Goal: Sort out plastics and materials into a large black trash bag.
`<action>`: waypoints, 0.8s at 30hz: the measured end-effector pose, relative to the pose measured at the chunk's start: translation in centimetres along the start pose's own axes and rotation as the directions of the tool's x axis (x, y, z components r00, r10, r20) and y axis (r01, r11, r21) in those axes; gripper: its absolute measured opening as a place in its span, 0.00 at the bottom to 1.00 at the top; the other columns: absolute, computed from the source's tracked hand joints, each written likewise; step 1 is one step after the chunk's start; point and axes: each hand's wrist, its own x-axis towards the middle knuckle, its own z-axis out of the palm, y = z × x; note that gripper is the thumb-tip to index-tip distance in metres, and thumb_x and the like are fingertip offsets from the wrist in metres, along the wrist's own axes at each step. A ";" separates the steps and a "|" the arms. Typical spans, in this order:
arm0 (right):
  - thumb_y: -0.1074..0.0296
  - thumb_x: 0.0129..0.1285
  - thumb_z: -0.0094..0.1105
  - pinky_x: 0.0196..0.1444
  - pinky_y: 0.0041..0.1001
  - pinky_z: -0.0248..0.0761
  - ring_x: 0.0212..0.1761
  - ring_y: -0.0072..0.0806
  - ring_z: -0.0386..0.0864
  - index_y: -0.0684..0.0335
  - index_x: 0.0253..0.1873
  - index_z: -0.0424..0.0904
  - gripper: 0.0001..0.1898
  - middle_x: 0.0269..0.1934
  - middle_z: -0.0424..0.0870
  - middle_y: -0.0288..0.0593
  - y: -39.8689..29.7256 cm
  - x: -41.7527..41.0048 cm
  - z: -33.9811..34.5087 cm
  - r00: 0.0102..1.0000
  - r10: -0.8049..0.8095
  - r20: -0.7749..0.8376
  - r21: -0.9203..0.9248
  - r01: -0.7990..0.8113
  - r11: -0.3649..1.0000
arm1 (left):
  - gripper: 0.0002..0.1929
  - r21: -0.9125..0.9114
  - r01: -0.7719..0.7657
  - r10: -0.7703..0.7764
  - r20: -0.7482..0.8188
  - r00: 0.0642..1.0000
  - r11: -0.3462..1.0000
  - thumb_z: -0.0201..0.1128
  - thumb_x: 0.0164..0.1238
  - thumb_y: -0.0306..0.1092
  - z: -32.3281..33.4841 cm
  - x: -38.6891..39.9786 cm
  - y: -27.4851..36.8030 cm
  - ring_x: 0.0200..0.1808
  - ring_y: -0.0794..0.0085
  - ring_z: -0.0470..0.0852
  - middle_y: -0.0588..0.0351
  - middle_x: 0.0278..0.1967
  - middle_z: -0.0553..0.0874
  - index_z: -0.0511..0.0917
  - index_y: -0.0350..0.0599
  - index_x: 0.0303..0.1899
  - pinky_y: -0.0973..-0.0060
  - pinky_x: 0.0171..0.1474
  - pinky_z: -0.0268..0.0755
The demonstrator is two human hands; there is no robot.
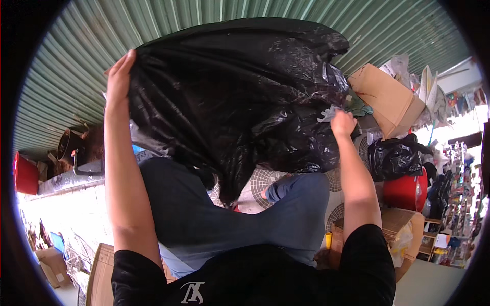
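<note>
A large black plastic bag is spread out before me, its lower part hanging down between my knees. At its upper left edge, my left hand grips the plastic, fingers pointing up. On the right side, my right hand is closed in a fist on a small crumpled piece of pale grey plastic, against the bag. Whether it also holds the black bag, I cannot tell. What lies behind or inside the bag is hidden.
A corrugated green metal wall rises beyond the bag. To the right are an open cardboard box, another black bag over a red bucket, and a lower cardboard box. A red container stands far left.
</note>
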 end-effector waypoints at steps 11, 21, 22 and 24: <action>0.84 0.47 0.54 0.49 0.35 0.74 0.43 0.42 0.80 0.60 0.51 0.82 0.23 0.41 0.84 0.45 -26.1 -0.7 -19.8 0.565 0.121 -0.816 0.573 0.766 0.290 | 0.18 0.527 -0.117 0.026 0.175 0.984 0.842 0.59 0.73 0.41 10.7 -2.9 -1.2 0.38 0.80 0.80 0.60 0.38 0.86 0.82 0.33 0.49 0.81 0.45 0.72; 0.62 0.55 0.53 0.51 0.32 0.66 0.48 0.30 0.80 0.51 0.27 0.87 0.11 0.32 0.88 0.35 -16.7 -7.2 10.4 0.826 -0.409 0.388 0.133 0.389 0.912 | 0.23 -0.484 0.204 -0.042 0.325 0.945 0.851 0.57 0.71 0.49 2.1 -0.6 0.7 0.53 0.57 0.82 0.47 0.51 0.84 0.78 0.38 0.55 0.64 0.60 0.73; 0.63 0.55 0.54 0.49 0.34 0.64 0.52 0.30 0.76 0.52 0.27 0.87 0.11 0.31 0.87 0.35 -14.5 -9.2 9.0 0.861 -0.484 0.159 0.115 0.471 0.875 | 0.21 -0.446 0.099 -0.041 0.137 0.990 0.890 0.58 0.71 0.47 -0.3 -0.8 1.0 0.52 0.58 0.82 0.48 0.50 0.84 0.78 0.38 0.54 0.64 0.59 0.74; 0.64 0.56 0.53 0.54 0.35 0.64 0.53 0.34 0.75 0.55 0.30 0.87 0.11 0.33 0.87 0.37 -9.6 -9.4 7.4 0.872 -0.433 0.231 -0.002 0.445 0.896 | 0.17 -0.410 -0.057 0.012 -0.112 0.994 0.910 0.58 0.72 0.43 -0.8 0.7 -0.3 0.49 0.63 0.83 0.51 0.48 0.85 0.79 0.39 0.52 0.65 0.58 0.75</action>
